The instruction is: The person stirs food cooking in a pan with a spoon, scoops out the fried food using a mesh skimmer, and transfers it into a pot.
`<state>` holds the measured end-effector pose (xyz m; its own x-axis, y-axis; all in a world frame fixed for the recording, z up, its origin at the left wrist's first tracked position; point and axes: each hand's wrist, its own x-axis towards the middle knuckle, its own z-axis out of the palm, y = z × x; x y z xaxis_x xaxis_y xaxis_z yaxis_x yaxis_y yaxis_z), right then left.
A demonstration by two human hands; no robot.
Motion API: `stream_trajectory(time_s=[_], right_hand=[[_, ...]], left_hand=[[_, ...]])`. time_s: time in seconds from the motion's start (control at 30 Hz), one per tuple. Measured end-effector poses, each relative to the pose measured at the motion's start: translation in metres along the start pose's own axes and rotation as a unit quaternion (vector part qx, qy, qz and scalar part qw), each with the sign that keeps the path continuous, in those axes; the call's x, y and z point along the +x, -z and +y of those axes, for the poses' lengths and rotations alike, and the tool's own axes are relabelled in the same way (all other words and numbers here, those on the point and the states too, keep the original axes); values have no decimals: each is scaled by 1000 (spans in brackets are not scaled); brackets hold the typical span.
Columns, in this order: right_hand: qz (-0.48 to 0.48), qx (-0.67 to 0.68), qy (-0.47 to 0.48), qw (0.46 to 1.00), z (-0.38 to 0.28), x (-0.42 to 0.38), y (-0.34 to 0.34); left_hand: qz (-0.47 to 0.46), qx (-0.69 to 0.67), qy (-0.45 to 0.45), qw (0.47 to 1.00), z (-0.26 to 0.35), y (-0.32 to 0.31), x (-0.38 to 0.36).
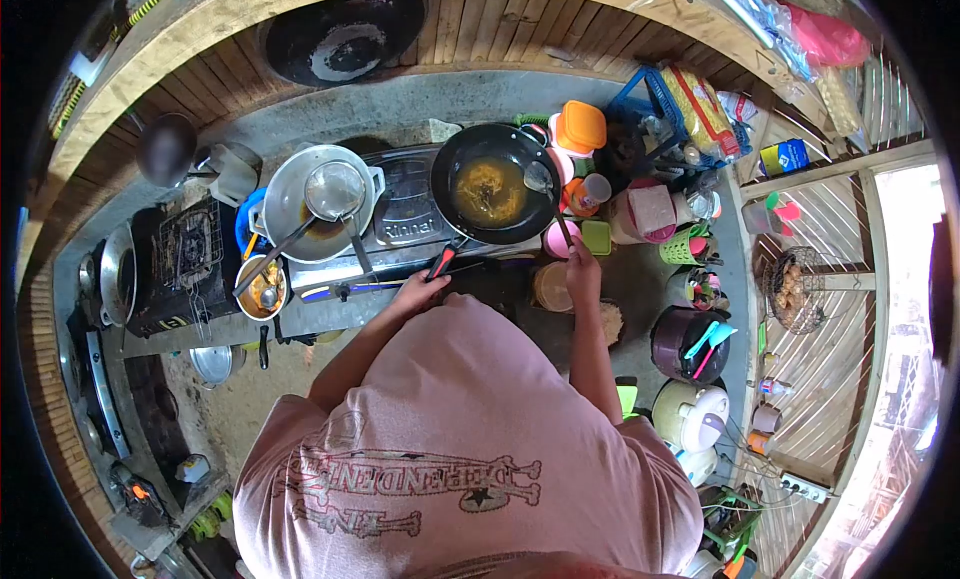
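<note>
My left hand (425,291) is closed on the red-and-black handle of a dark wok (452,157). The wok sits on the right side of a Rinnai gas stove (404,201), with yellow-brown food and oil (490,193) in its bottom. A long-handled spatula (541,179) is gripped in my right hand (583,277). Its metal head rests at the wok's right inner side, beside the food. On the left burner stands a two-handled aluminium pot (283,175) with a wire strainer (335,191) and another long-handled utensil laid across it.
Left of the pot is a bowl of orange-brown food (262,287) with a spoon. A blackened grill stove (185,254) stands further left. Plastic containers (581,129) crowd the wok's right side. A purple pot (690,344) and a rice cooker (690,414) stand at right.
</note>
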<state>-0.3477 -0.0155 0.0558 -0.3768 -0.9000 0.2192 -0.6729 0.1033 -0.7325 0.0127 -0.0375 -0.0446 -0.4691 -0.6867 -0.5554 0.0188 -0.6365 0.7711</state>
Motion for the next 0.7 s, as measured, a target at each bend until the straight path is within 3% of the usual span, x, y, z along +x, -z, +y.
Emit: stream_trajectory(time_s=[0.1,0.17,0.2,0.27,0.4,0.5,0.57,0.6,0.67,0.7], right_hand=[[-14,-65,12,998,7,-4,-6],[-55,99,-81,990,36,-13,-25],[-55,99,-81,990,24,-17,-22],[-157,294,-334,882,-31,-23,-7],[-176,376,-373,829,-68,-29,-5],[-200,399,-360,819,-71,-24,-6],[-185,328,-323,868,-78,-21,-5],[-184,328,-326,867,-65,-19,-10],[-185,230,-123,947,-26,-16,-19],[-100,1,17,995,-29,-14,-13]], left_hand=[[-2,-8,-3,1000,2,-1,-2],[12,5,8,1000,19,-9,-15],[25,18,17,999,24,-12,-19],[21,7,21,1000,12,-6,-10],[15,25,21,999,18,-7,-14],[26,30,13,999,13,-6,-9],[29,30,8,999,16,-7,-11],[25,30,23,999,20,-7,-12],[19,30,40,999,20,-7,-13],[6,13,28,999,18,-6,-12]])
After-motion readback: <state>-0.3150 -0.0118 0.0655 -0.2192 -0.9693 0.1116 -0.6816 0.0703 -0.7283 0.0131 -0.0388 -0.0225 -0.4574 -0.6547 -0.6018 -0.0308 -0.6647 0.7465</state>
